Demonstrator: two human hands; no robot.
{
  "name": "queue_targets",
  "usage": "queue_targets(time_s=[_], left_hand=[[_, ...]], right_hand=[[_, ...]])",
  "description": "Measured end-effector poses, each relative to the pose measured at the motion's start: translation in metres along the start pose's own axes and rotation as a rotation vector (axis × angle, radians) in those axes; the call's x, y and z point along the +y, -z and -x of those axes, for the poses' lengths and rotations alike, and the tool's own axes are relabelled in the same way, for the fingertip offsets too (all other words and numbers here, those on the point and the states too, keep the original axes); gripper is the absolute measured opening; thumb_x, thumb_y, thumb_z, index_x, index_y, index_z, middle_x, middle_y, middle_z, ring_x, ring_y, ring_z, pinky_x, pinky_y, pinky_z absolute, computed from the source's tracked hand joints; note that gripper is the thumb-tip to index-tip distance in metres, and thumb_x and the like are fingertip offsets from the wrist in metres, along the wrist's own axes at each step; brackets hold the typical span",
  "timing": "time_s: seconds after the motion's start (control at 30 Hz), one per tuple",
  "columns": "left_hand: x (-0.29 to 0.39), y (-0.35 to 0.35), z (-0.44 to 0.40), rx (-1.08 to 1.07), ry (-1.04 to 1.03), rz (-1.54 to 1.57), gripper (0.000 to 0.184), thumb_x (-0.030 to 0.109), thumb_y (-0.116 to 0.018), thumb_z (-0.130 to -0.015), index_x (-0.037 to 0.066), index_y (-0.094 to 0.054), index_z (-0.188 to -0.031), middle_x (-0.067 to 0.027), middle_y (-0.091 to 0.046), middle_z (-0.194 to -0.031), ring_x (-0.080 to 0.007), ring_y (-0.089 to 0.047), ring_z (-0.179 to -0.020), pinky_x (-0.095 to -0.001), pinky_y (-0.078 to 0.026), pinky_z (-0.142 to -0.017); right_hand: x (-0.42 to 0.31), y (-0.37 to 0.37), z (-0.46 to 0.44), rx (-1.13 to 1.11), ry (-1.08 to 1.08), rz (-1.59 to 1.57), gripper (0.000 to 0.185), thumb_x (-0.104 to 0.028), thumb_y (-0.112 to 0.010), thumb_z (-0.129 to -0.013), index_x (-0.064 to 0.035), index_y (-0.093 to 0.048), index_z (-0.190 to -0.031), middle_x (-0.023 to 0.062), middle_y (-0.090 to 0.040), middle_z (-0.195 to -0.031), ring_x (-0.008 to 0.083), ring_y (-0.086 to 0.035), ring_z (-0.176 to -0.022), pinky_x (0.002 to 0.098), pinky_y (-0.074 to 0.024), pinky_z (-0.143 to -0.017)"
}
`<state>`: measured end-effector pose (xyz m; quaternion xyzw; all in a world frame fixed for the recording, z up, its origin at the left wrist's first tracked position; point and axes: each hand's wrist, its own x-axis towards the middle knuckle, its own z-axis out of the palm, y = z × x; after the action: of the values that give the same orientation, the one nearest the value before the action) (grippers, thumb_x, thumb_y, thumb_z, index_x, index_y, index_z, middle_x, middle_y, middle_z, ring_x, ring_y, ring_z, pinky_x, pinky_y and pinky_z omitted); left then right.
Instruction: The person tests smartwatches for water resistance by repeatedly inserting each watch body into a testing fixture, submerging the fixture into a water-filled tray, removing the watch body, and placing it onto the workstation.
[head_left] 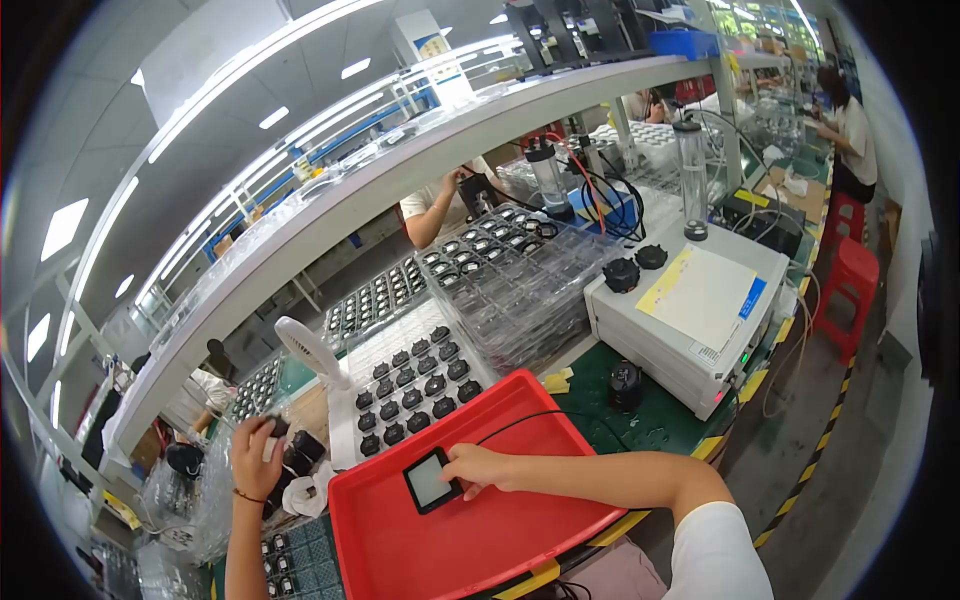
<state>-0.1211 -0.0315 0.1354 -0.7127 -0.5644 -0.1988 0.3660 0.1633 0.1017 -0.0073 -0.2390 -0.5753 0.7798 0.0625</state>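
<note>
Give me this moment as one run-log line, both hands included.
left hand: holding small black part | right hand: gripping black-framed screen over red tray | nearby: black caps in rows, grey box

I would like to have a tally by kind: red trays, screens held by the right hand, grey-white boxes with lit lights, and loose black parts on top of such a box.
Red tray: 1
Screen in right hand: 1
Box: 1
Black parts on it: 2
Total: 5
</note>
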Motion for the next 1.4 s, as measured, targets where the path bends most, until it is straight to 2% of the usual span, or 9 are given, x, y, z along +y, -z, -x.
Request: queue_targets(time_s=[0.27,0.37,0.67,0.9,1.03,1.1,1.13,1.17,1.4], left_hand=[[0.105,0.04,-0.238,0.44,-0.321,0.192,0.026,0.0,-0.067,-0.067,0.0,-0.06,-0.092,-0.0137,-0.056,-0.097,-0.0247,-0.058,-0.083,-0.0307,-0.046,-0.074],[0.125,0.017,-0.31,0.557,-0.223,0.319,0.019,0.008,-0.068,-0.07,0.002,-0.061,-0.086,-0.0091,-0.055,-0.084,-0.0182,-0.056,-0.071,-0.0274,-0.045,-0.061],[0.156,-0.053,-0.404,0.375,-0.105,0.126,0.028,0.024,-0.067,-0.069,0.003,-0.062,-0.087,-0.0124,-0.059,-0.077,-0.0276,-0.059,-0.069,-0.0346,-0.046,-0.065],[0.163,-0.036,-0.38,0.408,-0.2,0.283,0.025,0.016,-0.063,-0.073,0.002,-0.058,-0.093,-0.0118,-0.06,-0.08,-0.0271,-0.057,-0.073,-0.0351,-0.045,-0.067],[0.172,-0.009,-0.31,0.358,-0.53,0.14,0.018,0.01,-0.055,-0.074,0.005,-0.058,-0.09,-0.0096,-0.057,-0.075,-0.0245,-0.054,-0.072,-0.0368,-0.041,-0.061],[0.181,0.009,-0.253,-0.312,-0.679,-0.146,0.019,0.008,-0.053,-0.069,0.006,-0.055,-0.088,-0.0081,-0.052,-0.073,-0.0231,-0.052,-0.069,-0.0337,-0.044,-0.06],[0.174,-0.002,-0.216,-0.183,-0.993,0.185,0.01,0.012,-0.054,-0.067,0.006,-0.054,-0.075,-0.0051,-0.05,-0.067,-0.0197,-0.051,-0.064,-0.031,-0.043,-0.055],[0.184,0.008,-0.179,-0.323,-1.173,-0.009,0.009,0.016,-0.055,-0.066,0.008,-0.051,-0.07,-0.0019,-0.046,-0.063,-0.0158,-0.05,-0.061,-0.0278,-0.043,-0.054],[0.169,0.077,-0.015,-0.523,-0.729,0.446,0.025,0.017,-0.054,-0.067,0.009,-0.057,-0.09,-0.0001,-0.052,-0.079,-0.0118,-0.053,-0.066,-0.0236,-0.042,-0.055]], right_hand=[[0.013,-0.012,-0.002,-0.05,-0.041,-0.031,0.02,-0.018,-0.056,-0.075,-0.0051,-0.052,-0.089,0.0032,-0.052,-0.074,0.0119,-0.051,-0.066,0.0285,-0.0491,-0.053],[0.019,-0.015,-0.005,-0.012,-0.06,-0.103,0.01,-0.014,-0.055,-0.07,-0.0053,-0.053,-0.076,0.002,-0.052,-0.063,0.0119,-0.049,-0.052,0.0273,-0.0472,-0.047],[0.04,-0.015,-0.017,0.011,-0.188,-0.272,0.014,-0.012,-0.054,-0.071,-0.0028,-0.05,-0.081,0.0076,-0.054,-0.07,0.0172,-0.053,-0.057,0.0275,-0.0454,-0.047],[0.036,-0.016,-0.015,0.002,-0.193,-0.268,0.014,-0.012,-0.055,-0.071,-0.0026,-0.05,-0.08,0.0081,-0.054,-0.07,0.0176,-0.054,-0.057,0.0267,-0.0452,-0.046],[0.029,-0.015,-0.009,0.013,-0.223,-0.276,0.01,-0.013,-0.055,-0.073,-0.0058,-0.052,-0.08,0.0051,-0.055,-0.07,0.0148,-0.053,-0.057,0.028,-0.0476,-0.052],[0.031,-0.015,-0.01,0.009,-0.237,-0.274,0.01,-0.014,-0.055,-0.073,-0.0066,-0.053,-0.079,0.0048,-0.055,-0.071,0.0149,-0.054,-0.058,0.0284,-0.0475,-0.053],[0.033,-0.01,-0.014,-0.019,-0.221,-0.262,0.011,-0.015,-0.056,-0.073,-0.0075,-0.053,-0.08,0.0045,-0.056,-0.072,0.0148,-0.055,-0.06,0.029,-0.0472,-0.053],[0.034,-0.008,-0.017,-0.048,-0.208,-0.247,0.011,-0.016,-0.057,-0.073,-0.0083,-0.053,-0.081,0.0041,-0.056,-0.073,0.0147,-0.056,-0.063,0.0297,-0.0469,-0.053],[0.025,-0.002,-0.005,0.03,-0.23,-0.381,0.019,-0.019,-0.062,-0.073,-0.0126,-0.054,-0.089,0.003,-0.056,-0.08,0.0178,-0.052,-0.07,0.0348,-0.0448,-0.058]])
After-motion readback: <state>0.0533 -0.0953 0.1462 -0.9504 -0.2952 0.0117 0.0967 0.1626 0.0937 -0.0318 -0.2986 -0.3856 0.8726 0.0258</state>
